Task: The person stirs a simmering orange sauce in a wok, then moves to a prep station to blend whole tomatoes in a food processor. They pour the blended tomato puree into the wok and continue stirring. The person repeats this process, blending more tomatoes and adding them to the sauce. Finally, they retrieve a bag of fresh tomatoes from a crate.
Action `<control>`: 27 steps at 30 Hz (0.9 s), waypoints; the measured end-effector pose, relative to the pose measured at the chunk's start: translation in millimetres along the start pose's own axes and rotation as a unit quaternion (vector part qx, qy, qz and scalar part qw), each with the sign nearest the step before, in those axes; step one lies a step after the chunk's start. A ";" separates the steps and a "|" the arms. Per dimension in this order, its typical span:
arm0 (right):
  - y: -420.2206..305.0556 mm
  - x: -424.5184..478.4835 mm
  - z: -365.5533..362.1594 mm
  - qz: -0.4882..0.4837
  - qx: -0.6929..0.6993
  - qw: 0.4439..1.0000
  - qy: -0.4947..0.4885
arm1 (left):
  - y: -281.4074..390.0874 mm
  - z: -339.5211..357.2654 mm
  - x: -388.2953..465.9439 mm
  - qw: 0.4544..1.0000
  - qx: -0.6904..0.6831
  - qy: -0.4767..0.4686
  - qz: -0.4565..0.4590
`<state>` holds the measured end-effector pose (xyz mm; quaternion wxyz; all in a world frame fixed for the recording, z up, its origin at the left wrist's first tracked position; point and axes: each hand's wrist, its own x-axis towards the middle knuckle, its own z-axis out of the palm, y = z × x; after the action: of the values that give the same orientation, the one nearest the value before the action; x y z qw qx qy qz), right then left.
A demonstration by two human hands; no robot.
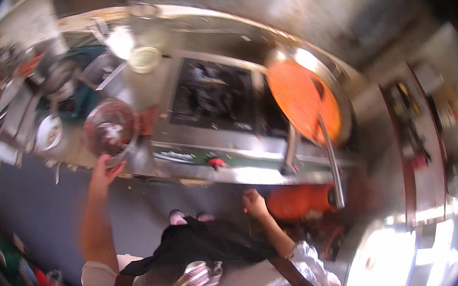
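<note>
My left hand (108, 171) is at the near rim of a round bowl (131, 144), with its fingers on the edge. Dark reddish contents show in the bowl, too blurred to name. My right hand (255, 204) hovers in front of the counter edge, fingers loosely bent, with nothing seen in it. Beyond it and to the right, a large pan (343, 126) on the stove holds orange liquid (298, 96). A long metal handle (330, 163) rises from the liquid and slants toward me. Left of the pan lies a black burner (213, 94).
A pale yellow container (145, 59) stands behind the bowl. A white dish (49, 132) and several pans (61, 75) crowd the left counter. An orange cylindrical object (300, 203) sits below the counter edge. Shelves (413, 121) with assorted items line the right side.
</note>
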<state>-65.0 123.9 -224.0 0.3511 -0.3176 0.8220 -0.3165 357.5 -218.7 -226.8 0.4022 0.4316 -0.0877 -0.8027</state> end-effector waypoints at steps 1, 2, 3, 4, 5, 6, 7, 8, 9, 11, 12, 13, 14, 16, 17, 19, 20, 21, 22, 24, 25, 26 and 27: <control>-7.3 6.4 8.6 -0.002 -0.027 0.999 -0.039 | -3.9 -10.9 12.9 0.997 -0.017 -0.065 0.035; -14.5 14.1 16.5 -0.014 -0.024 0.997 -0.072 | -3.8 -18.6 28.8 0.996 -0.037 -0.057 0.052; -18.7 22.8 25.1 -0.027 -0.028 0.993 -0.110 | -3.3 -25.2 42.8 0.995 -0.055 -0.050 0.070; -16.3 37.0 42.1 -0.052 -0.010 0.989 -0.138 | 0.8 -38.8 52.9 0.993 -0.048 0.040 0.099; 6.7 46.1 37.9 -0.036 0.002 0.991 -0.131 | -18.9 10.1 40.5 0.992 -0.044 0.084 0.083; 6.7 56.5 41.1 -0.072 -0.027 0.985 -0.156 | -16.4 16.4 27.9 0.986 -0.080 0.131 0.063; 2.8 67.0 44.7 -0.105 -0.054 0.977 -0.180 | -17.0 14.7 14.7 0.977 -0.117 0.173 0.038; 2.9 75.1 43.7 -0.079 -0.040 0.976 -0.197 | -26.8 27.2 -10.2 0.979 -0.095 0.170 0.064; 4.5 88.1 44.8 -0.075 -0.017 0.973 -0.216 | -35.4 34.7 -40.8 0.978 -0.070 0.174 0.089; 14.0 103.2 65.3 -0.057 0.016 0.953 -0.296 | -60.6 -12.1 -90.8 0.960 -0.193 0.180 0.095; 19.5 104.5 67.1 -0.019 0.015 0.953 -0.303 | -80.5 -20.4 -117.1 0.958 -0.187 0.184 0.119; 25.4 106.0 68.1 -0.015 0.010 0.952 -0.307 | -99.3 -24.4 -149.1 0.955 -0.179 0.187 0.147; 26.9 102.9 70.5 0.013 0.002 0.948 -0.317 | -117.0 -28.2 -179.9 0.942 -0.229 0.203 0.139; 27.4 94.1 78.8 0.042 -0.041 0.939 -0.339 | -170.8 -56.3 -233.5 0.918 -0.282 0.222 0.171; 34.2 91.1 82.6 0.043 -0.070 0.935 -0.344 | -199.0 -68.6 -255.5 0.904 -0.309 0.226 0.188; 42.7 87.8 94.1 0.037 -0.127 0.925 -0.356 | -257.7 -89.6 -304.3 0.854 -0.326 0.354 0.197; 42.1 85.0 104.0 0.030 -0.152 0.917 -0.368 | -279.9 -92.2 -334.4 0.835 -0.360 0.363 0.202; 39.7 81.4 114.5 0.018 -0.175 0.907 -0.384 | -318.6 -113.8 -354.4 0.810 -0.407 0.363 0.214; 37.6 79.6 123.8 0.006 -0.196 0.897 -0.397 | -341.9 -120.4 -380.8 0.780 -0.450 0.371 0.228; 30.7 71.6 144.2 -0.024 -0.230 0.875 -0.425 | -381.8 -121.7 -432.1 0.712 -0.521 0.382 0.276; 24.0 67.6 154.1 -0.044 -0.248 0.863 -0.437 | -405.5 -123.9 -452.9 0.670 -0.555 0.385 0.308; 18.2 59.8 168.1 -0.064 -0.267 0.848 -0.453 | -436.9 -143.5 -466.9 0.626 -0.575 0.405 0.337; 13.1 51.6 178.6 -0.084 -0.281 0.838 -0.461 | -450.1 -148.6 -488.2 0.600 -0.583 0.436 0.332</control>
<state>41.6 40.3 -351.9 0.5575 -0.5794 0.5888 0.0826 362.7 461.7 -233.7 0.7978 0.3450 0.4474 -0.2106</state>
